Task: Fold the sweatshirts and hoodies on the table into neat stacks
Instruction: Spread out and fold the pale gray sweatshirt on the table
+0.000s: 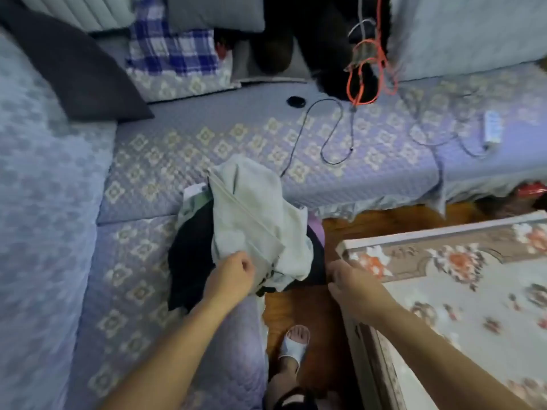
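While I stand between the sofa [165, 149] and the desk [461, 291], a small heap of clothes sits on the sofa's front corner, just across a strip of wooden floor [296, 309] from the desk's corner. On top lies a pale grey-green sweatshirt [254, 214], crumpled, with a light stripe running slantwise across it, and under it a black garment [189, 261] spreads out to the left and toward me. My left hand [233, 273] is at the near edge of the pale sweatshirt, its fingers curled in over the cloth, though the blur keeps me from telling how firmly it holds. My right hand [352, 284] is beside the desk's corner, next to the dark cloth at the right of the heap; whether its fingers hold anything I cannot tell. The desk carries a flowered cover with orange blooms. Farther back on the sofa a thin black cable [328, 134] loops over the quilted cover, an orange cord [364, 75] hangs near it, and a white power strip [492, 127] lies off to the right. A dark cushion [77, 66] leans at the left, beside a blue checked cloth [174, 51]. My foot in a pale slipper [293, 344] is on the floor below.
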